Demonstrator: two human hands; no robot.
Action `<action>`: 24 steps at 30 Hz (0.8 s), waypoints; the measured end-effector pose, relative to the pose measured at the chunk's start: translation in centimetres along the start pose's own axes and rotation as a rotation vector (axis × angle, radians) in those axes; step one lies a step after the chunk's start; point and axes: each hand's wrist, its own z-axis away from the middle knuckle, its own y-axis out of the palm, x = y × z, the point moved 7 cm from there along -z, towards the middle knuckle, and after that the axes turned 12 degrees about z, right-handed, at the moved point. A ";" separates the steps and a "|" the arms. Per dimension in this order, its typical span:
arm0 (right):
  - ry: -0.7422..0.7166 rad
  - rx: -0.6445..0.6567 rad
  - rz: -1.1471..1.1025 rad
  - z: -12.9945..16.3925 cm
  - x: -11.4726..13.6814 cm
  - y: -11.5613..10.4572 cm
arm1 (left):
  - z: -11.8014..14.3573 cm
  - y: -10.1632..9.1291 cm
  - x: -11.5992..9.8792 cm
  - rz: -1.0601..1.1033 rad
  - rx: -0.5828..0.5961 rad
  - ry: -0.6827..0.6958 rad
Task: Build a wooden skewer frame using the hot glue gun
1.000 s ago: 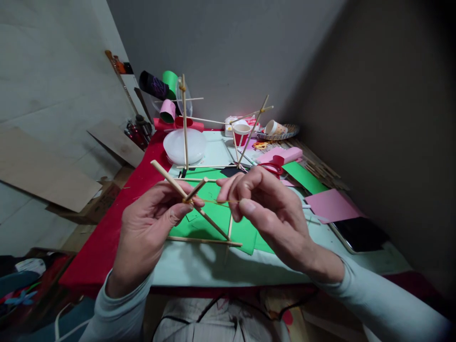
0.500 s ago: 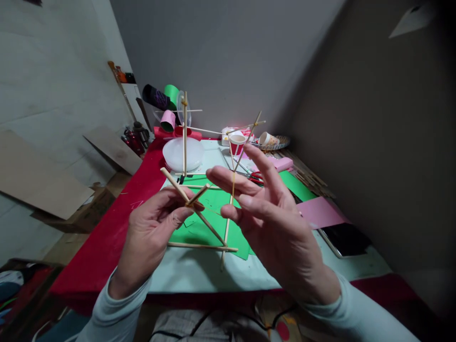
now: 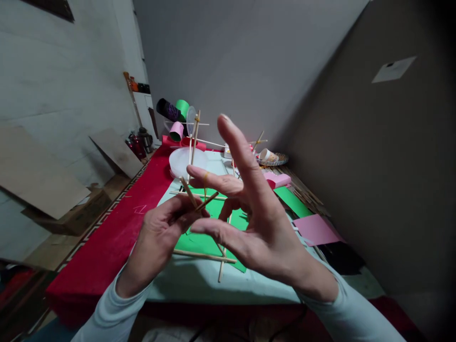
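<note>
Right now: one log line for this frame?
left hand: pinching crossed sticks | right hand: fingers spread, rubber band on finger | under: green paper

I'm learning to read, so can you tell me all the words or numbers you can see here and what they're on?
No words or numbers can be read here.
Paper sheet on the wall: any print is too small and blurred.
Paper cup lying on its side: a pattern, too small to read.
Dark roll: purple scribbles, not letters.

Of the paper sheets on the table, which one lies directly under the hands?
The green sheet, spread beneath both hands and the sticks. The pink sheet lies off to the right, away from them.
</note>
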 end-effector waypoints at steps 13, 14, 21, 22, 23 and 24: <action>-0.151 -0.202 0.592 1.1 -0.3 0.4 | 0.2 -0.1 -0.5 -0.031 -0.003 0.064; -0.179 -0.215 0.590 1.1 -0.1 0.4 | 0.3 -0.1 -0.5 -0.024 -0.002 0.066; -0.254 -0.199 0.464 0.8 1.1 0.0 | 0.0 0.3 -0.7 0.068 -0.017 0.072; -0.252 -0.197 0.474 0.7 1.2 0.0 | 0.0 0.3 -0.8 0.089 -0.022 0.072; -0.252 -0.185 0.489 0.5 1.3 0.1 | 0.0 0.3 -0.8 0.108 -0.022 0.068; -0.259 -0.170 0.501 0.3 1.4 0.1 | 0.0 0.4 -0.8 0.125 -0.020 0.062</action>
